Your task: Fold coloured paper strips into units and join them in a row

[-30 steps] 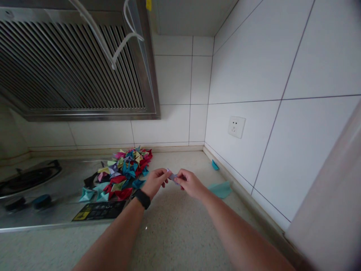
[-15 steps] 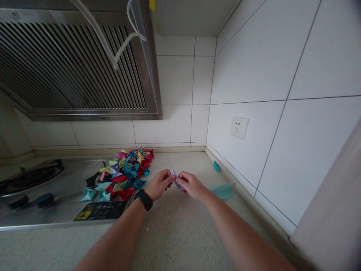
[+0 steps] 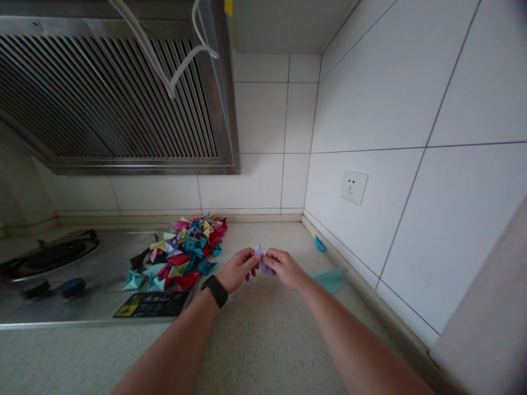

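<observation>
Lilac paper (image 3: 267, 268) turned point-up, black label (image 3: 153, 304) — unreadable

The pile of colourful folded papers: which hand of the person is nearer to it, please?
Left. The left hand is just right of the pile of folded papers; the right hand is farther right, on the other side of the lilac paper.

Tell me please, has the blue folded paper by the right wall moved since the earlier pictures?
No. The blue folded paper keeps its place below and left of the power socket.
</observation>
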The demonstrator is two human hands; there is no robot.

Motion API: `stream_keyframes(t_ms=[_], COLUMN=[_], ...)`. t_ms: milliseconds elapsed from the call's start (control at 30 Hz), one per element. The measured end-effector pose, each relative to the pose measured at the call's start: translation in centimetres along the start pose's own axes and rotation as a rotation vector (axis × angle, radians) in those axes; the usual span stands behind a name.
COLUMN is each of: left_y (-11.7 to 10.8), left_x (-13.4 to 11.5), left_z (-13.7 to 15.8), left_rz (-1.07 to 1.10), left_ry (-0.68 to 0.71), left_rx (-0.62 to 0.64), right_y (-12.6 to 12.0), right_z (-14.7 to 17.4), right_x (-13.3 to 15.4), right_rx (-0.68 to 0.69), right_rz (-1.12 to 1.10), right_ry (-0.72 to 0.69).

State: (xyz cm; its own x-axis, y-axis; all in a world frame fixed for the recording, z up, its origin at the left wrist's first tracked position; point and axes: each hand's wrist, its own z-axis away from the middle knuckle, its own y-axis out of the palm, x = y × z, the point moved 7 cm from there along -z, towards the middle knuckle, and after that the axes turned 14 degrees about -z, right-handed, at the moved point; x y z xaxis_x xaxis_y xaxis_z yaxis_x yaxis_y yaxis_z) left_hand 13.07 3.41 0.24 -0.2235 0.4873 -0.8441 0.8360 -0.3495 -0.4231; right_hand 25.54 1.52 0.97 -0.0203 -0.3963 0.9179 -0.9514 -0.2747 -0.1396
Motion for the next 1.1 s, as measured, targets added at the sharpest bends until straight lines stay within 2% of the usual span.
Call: stream_keyframes(t_ms=[267,533,700,933,1100], left_y=[-0.7,-0.8,-0.7,-1.6,-2.1], left_x=[0.0,-0.6,-0.5,0.1,0.3], left_z=[-0.1,0.1,0.2,-0.1,-0.2], left_rz=[-0.111,-0.134,-0.112,-0.077,-0.055], left_ry=[-0.006,0.012,-0.016,-0.029,-0.051], left_rx=[-0.069,-0.072,-0.061,-0.165,-0.193], right_y=[0.2,1.0,0.7,1.0,1.0], right_z=[-0.1,0.2,0.1,0.5,0.5], right_x=[-0.5,0.3,0.1,1.0,1.0], right_rx=[-0.001,0.091,0.087,0.082,0.081], right_rz=[-0.029,0.025,0.114,0.291,0.337], right_ry=[0.049,0.026,0.025,-0.045,-0.034])
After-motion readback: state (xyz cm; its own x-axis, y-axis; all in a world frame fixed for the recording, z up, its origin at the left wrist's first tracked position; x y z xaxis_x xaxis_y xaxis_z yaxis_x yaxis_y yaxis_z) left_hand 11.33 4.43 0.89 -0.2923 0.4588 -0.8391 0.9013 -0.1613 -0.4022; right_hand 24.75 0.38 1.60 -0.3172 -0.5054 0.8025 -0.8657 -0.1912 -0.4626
